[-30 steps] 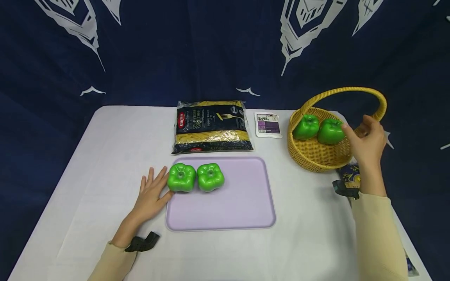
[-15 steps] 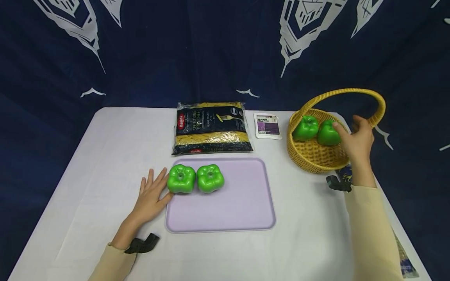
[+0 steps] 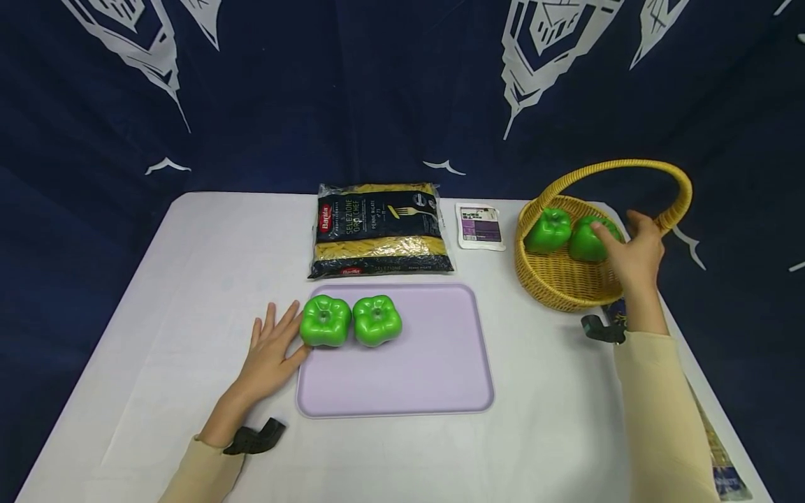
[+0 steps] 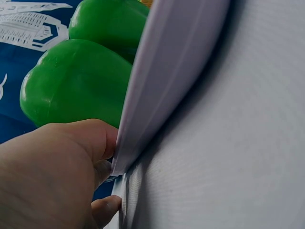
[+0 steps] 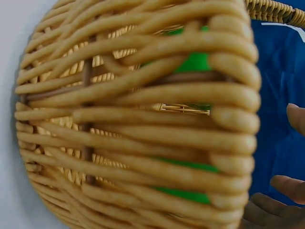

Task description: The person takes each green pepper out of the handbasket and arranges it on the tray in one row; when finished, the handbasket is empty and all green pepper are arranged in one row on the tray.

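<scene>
My left hand lies with fingers spread at the left edge of a lilac tray, beside two green bell peppers on it. In the left wrist view the thumb is right at the tray's rim, below the nearer pepper. My right hand is over the right side of a yellow wicker basket, its thumb overlapping the right one of two bell peppers inside. In the right wrist view the thumb and fingers stand apart past the basket rim; the weave hides most of the peppers.
A black and yellow bag of penne lies behind the tray. Next to it is a small white and purple packet. The basket's tall handle arches over the basket. Another printed package lies partly under the right sleeve.
My right hand has moved left, from near the basket handle's base to closer over the right pepper. My left hand and the peppers on the tray have stayed put.
</scene>
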A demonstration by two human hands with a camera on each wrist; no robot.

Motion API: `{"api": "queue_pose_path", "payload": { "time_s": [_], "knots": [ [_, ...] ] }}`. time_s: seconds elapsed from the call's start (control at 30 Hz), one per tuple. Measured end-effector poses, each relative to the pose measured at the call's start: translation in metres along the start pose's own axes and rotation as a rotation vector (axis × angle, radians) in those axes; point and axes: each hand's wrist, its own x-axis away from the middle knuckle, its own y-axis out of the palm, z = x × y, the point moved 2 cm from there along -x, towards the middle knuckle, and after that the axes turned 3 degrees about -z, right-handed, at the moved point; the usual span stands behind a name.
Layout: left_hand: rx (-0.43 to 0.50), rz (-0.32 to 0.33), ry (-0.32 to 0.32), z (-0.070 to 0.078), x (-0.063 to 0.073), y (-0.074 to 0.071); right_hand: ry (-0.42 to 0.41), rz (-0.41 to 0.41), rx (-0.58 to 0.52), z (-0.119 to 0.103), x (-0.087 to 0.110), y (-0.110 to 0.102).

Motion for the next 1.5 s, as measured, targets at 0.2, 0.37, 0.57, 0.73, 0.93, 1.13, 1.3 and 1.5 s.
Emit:
{"api": "queue_pose_path", "payload": {
  "time_s": [0.2, 0.37, 0.57, 0.73, 0.93, 1.13, 1.3, 1.5],
  "knots": [
    [-0.005, -0.002, 0.000, 0.000, 0.000, 0.000, 0.015, -0.032, 0.011, 0.005, 0.000, 0.004],
    [-0.002, -0.002, 0.004, 0.001, 0.001, -0.001, 0.015, -0.044, 0.023, 0.008, -0.001, 0.006],
    [0.001, -0.002, 0.005, 0.001, 0.001, 0.000, 0.013, -0.051, 0.028, 0.008, -0.001, 0.009],
    [0.001, -0.001, 0.004, 0.000, 0.002, 0.001, 0.005, -0.053, 0.040, 0.009, -0.001, 0.011],
    [0.000, 0.002, 0.005, 0.000, 0.001, 0.001, 0.013, -0.054, 0.049, 0.010, -0.004, 0.015],
    [-0.002, 0.008, 0.005, 0.000, 0.001, 0.002, 0.036, -0.074, 0.071, 0.014, -0.007, 0.016],
    [-0.001, 0.009, 0.004, 0.000, 0.001, 0.002, 0.035, -0.079, 0.077, 0.014, -0.006, 0.020],
    [-0.003, 0.008, -0.003, 0.000, 0.001, 0.001, 0.044, -0.084, 0.087, 0.014, -0.008, 0.023]
  ]
}}
